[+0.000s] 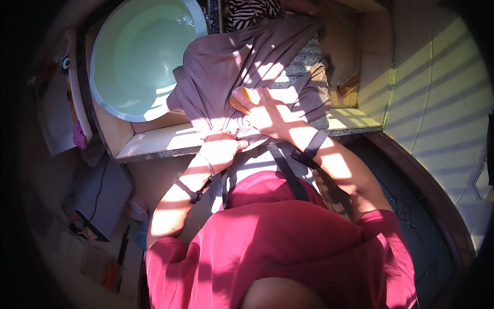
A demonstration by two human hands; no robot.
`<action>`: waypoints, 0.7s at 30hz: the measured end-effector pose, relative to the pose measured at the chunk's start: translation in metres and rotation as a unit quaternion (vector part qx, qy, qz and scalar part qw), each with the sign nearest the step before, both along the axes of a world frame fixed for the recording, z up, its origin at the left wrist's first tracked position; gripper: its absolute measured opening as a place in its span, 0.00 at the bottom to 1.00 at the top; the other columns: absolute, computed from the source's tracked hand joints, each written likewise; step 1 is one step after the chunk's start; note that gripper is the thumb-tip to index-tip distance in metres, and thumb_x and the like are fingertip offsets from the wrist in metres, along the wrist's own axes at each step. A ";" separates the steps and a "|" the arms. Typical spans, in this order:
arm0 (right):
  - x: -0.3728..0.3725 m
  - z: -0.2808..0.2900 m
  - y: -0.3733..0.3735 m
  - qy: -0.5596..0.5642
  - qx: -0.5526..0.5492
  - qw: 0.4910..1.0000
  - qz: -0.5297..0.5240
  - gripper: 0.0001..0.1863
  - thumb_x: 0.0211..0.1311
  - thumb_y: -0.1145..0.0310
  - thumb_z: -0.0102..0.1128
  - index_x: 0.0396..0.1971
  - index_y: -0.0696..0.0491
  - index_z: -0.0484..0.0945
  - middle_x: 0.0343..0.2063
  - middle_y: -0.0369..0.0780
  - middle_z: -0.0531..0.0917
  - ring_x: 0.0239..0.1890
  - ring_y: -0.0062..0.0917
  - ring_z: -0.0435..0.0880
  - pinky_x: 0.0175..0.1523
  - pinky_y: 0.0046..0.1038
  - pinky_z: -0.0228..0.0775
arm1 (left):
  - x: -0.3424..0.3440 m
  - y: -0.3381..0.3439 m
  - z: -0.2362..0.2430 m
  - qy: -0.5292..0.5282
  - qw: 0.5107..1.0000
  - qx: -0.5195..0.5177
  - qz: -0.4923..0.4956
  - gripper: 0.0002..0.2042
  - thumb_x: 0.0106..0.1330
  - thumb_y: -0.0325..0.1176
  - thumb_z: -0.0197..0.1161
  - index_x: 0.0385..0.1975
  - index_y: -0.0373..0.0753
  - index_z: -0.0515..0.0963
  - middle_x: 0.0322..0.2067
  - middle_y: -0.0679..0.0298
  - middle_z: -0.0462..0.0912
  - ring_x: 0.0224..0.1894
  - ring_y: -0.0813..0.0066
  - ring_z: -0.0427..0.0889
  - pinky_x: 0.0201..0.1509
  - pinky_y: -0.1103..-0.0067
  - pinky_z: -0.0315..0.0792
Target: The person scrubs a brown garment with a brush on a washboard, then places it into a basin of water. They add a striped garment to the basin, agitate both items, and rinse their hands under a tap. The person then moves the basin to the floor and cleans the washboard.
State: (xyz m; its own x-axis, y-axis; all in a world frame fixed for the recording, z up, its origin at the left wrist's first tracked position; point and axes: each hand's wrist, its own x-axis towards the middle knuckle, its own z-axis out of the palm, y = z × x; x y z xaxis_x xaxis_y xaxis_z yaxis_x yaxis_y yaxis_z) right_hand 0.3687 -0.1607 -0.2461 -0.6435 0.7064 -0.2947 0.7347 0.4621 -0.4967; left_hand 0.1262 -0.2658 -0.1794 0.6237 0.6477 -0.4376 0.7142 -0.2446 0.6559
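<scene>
A greyish-mauve cloth garment [216,64] lies spread and bunched over a ridged stone washing slab [303,61]. My left hand [221,149] is closed on the garment's near edge, its fingers gathering the fabric. Just to the right and farther up, my right hand [270,116] grips an orange scrub brush [243,100] against the cloth; its bristles cannot be made out clearly. Bands of sunlight wash out part of the cloth and both hands.
At the far left stands a large pale green basin [149,56] with water in it. A striped black-and-white cloth [252,13] lies beyond the slab. A brown oblong block [349,85] rests to the right, by the tiled ledge [355,118]. A wall [437,87] rises at right.
</scene>
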 end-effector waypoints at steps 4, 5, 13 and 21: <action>0.042 -0.001 0.113 -0.247 0.004 0.956 -0.156 0.41 0.71 0.60 0.57 0.80 0.52 0.53 0.66 0.60 0.70 0.60 0.61 0.77 0.63 0.48 0.75 | -0.013 -0.010 -0.010 0.024 0.999 0.013 0.018 0.07 0.65 0.32 0.60 0.38 0.48 0.85 0.25 0.58 0.84 0.34 0.53 0.86 0.39 0.59 0.76; 0.121 -0.071 0.135 -0.113 0.099 0.964 -0.218 0.40 0.72 0.59 0.56 0.80 0.49 0.54 0.62 0.61 0.72 0.58 0.61 0.79 0.59 0.50 0.78 | -0.011 0.001 -0.010 0.020 0.999 0.031 0.006 0.07 0.65 0.32 0.60 0.38 0.47 0.84 0.25 0.58 0.83 0.34 0.54 0.86 0.38 0.59 0.76; -0.009 0.011 0.045 0.055 0.035 0.994 0.090 0.33 0.66 0.61 0.65 0.71 0.42 0.70 0.54 0.58 0.78 0.49 0.50 0.83 0.58 0.47 0.76 | -0.012 -0.008 -0.029 0.000 0.999 0.023 0.045 0.05 0.66 0.34 0.63 0.38 0.50 0.85 0.25 0.60 0.83 0.34 0.57 0.88 0.37 0.61 0.77; 0.143 -0.054 0.227 -0.119 0.077 0.968 -0.207 0.23 0.67 0.58 0.59 0.60 0.48 0.76 0.41 0.55 0.87 0.43 0.51 0.88 0.47 0.50 0.80 | -0.005 0.019 0.019 -0.010 0.992 0.002 0.126 0.09 0.67 0.41 0.68 0.37 0.44 0.86 0.34 0.57 0.82 0.37 0.52 0.85 0.44 0.58 0.76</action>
State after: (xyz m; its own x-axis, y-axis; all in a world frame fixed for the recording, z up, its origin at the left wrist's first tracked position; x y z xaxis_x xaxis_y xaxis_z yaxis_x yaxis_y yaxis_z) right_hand 0.5118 0.0660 -0.2999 -0.2237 0.9363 -0.2705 0.9577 0.1596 -0.2395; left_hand 0.1211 -0.2472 -0.1608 0.4500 0.7858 -0.4242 0.7398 -0.0620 0.6700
